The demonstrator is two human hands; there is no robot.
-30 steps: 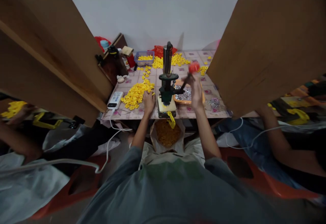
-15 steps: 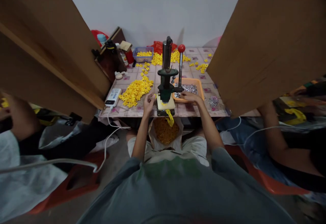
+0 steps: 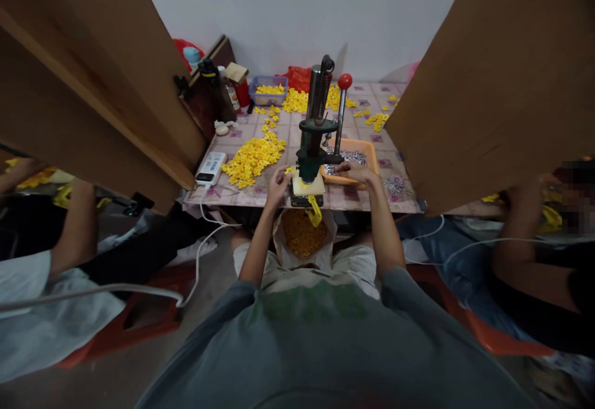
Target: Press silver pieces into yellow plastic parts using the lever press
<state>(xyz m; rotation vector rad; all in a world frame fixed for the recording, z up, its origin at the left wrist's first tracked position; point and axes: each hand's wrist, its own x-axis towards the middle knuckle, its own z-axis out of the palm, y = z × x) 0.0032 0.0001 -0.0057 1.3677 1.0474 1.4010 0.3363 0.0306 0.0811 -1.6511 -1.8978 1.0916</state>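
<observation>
Since the earlier frames our right hand [image 3: 356,172] has let go of the red-knobbed lever [image 3: 344,82], which now stands upright, and has come down to the near edge of the orange tray [image 3: 369,150] of small silver pieces; the left hand [image 3: 277,181] has shifted from the table edge to the press base. In the head view, the hand press [image 3: 312,142] stands at the near middle of the table [image 3: 242,197], its long axis vertical, with the pale base block [image 3: 307,187] just under the ram. Our left hand pinches a small yellow part [image 3: 290,170] between its fingertips, just left of the block, so the seat lies a short way to its right and it is the nearer hand. Our right hand rests curled over the tray; whether it has hold of a silver piece we cannot tell. A heap of yellow parts [image 3: 253,160] lies to the left, a power bank [image 3: 211,168] beside it, and a bag of finished parts [image 3: 302,235] hangs below the near edge.
</observation>
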